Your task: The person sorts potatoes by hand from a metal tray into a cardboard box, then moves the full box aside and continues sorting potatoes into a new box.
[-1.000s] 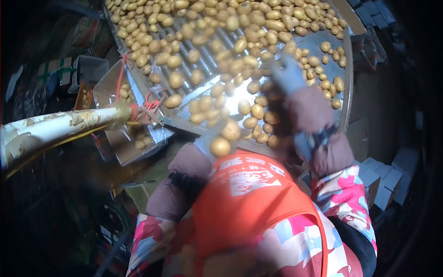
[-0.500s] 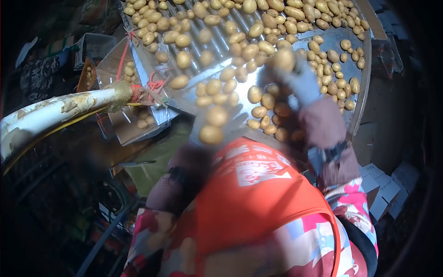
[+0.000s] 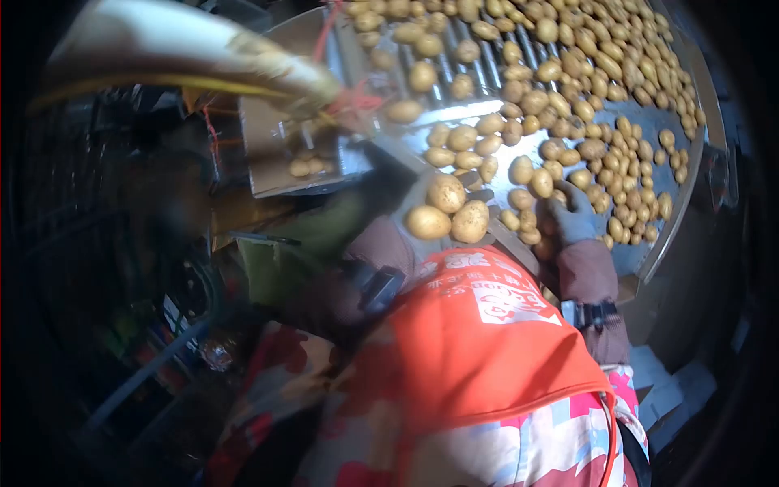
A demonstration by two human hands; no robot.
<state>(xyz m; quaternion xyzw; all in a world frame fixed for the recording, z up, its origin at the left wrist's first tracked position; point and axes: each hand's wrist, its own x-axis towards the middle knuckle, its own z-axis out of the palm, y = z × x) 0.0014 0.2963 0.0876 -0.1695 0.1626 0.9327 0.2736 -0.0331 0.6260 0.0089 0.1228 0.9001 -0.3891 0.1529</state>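
Note:
My left hand (image 3: 415, 200), in a grey glove, cradles three large potatoes (image 3: 445, 193) in its palm at the tray's near edge. Its fingers are mostly hidden under them. My right hand (image 3: 576, 217), also gloved, is low over the metal tray (image 3: 526, 146), its fingers curled around a potato (image 3: 559, 198) among others. Darker potatoes (image 3: 546, 246) lie in the shadow beneath that hand. More loose potatoes (image 3: 463, 137) are spread on the tray between and beyond both hands.
Metal rollers (image 3: 483, 69) carry potatoes at the back, and a dense heap (image 3: 617, 65) covers the far right. A thick white pipe (image 3: 187, 40) juts in from the upper left. Below it stands a cardboard box (image 3: 272, 154) with potatoes.
The view has shifted, so the tray appears farther right. My right hand has come down from a raised potato to the tray's near side. My left hand now holds three potatoes together.

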